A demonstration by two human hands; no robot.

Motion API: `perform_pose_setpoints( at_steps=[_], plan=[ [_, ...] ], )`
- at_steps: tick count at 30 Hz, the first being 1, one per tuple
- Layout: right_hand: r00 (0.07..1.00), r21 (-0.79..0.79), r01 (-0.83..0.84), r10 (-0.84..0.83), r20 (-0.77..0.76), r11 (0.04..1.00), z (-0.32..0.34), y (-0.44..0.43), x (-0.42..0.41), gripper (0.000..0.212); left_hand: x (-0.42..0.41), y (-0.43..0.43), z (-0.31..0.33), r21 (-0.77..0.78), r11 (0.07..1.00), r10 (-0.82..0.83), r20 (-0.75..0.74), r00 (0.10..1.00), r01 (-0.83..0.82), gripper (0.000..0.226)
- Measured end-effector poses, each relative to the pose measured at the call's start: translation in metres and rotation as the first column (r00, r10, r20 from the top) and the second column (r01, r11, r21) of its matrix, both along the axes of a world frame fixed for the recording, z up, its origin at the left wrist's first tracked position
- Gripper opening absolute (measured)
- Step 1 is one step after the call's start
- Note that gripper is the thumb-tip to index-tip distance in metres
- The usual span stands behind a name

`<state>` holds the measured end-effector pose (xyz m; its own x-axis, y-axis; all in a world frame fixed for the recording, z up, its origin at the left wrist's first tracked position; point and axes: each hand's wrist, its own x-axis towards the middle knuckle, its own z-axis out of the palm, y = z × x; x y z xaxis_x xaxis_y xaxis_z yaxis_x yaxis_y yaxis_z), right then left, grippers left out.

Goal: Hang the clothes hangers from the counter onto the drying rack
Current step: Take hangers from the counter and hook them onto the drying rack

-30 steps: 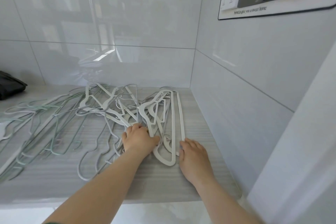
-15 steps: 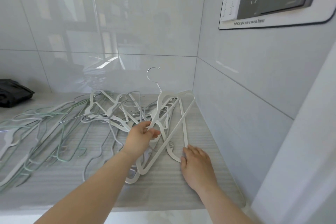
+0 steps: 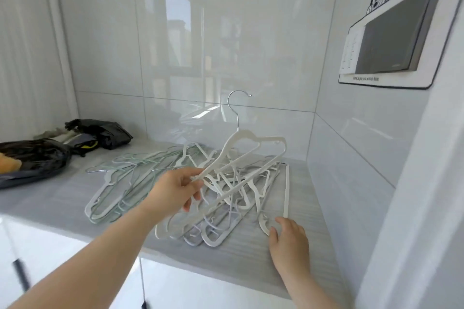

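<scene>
Left hand (image 3: 179, 189) pinches raised white plastic metal-hooked hanger (image 3: 242, 134) | right hand (image 3: 288, 241) flat, at 5 o'clock of white hanger pile (image 3: 241, 198) | risk: snags neighbours, drags them off grey counter (image 3: 238, 263)

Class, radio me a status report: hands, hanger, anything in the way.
Left hand pinches white hanger, raised, hook up. Right hand rests on hanger pile. Pile tangled beneath, may snag.

Plastic, metal, tile
Matt white plastic hanger (image 3: 251, 138) with shiny metal hook (image 3: 233, 111); glossy wall tiles (image 3: 163, 45); matt grey counter (image 3: 241, 261).
</scene>
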<state>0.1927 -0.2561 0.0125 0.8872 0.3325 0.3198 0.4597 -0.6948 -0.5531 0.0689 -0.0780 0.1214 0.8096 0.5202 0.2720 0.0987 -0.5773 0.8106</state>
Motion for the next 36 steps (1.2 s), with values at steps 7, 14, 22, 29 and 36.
perform_pose_setpoints(
  at_steps=[7, 14, 22, 29, 36],
  plan=[
    [0.942, 0.393, -0.330, 0.329, 0.070, 0.859, 0.090, 0.024, -0.028, 0.033, -0.092, -0.021, 0.020, 0.021, 0.966, 0.258, -0.011, 0.966, -0.258, 0.028],
    [0.624, 0.381, -0.757, 0.759, 0.185, 0.530, 0.194, 0.070, -0.086, 0.048, -0.199, -0.061, 0.015, 0.016, 0.865, 0.500, -0.107, 0.860, -0.501, 0.025],
    [0.176, 0.306, -0.938, 0.984, 0.019, 0.161, 0.221, 0.094, -0.219, 0.023, -0.332, -0.120, 0.022, 0.113, 0.720, 0.692, -0.182, 0.698, -0.684, 0.028],
    [-0.045, 0.126, -0.991, 0.999, -0.017, -0.042, 0.241, 0.083, -0.349, 0.019, -0.461, -0.165, 0.037, 0.281, 0.491, 0.869, -0.214, 0.445, -0.824, 0.027],
    [-0.239, 0.070, -0.969, 0.971, 0.002, -0.238, 0.249, 0.059, -0.510, 0.019, -0.610, -0.247, 0.050, 0.371, 0.318, 0.943, -0.223, 0.248, -0.873, 0.035]
  ],
)
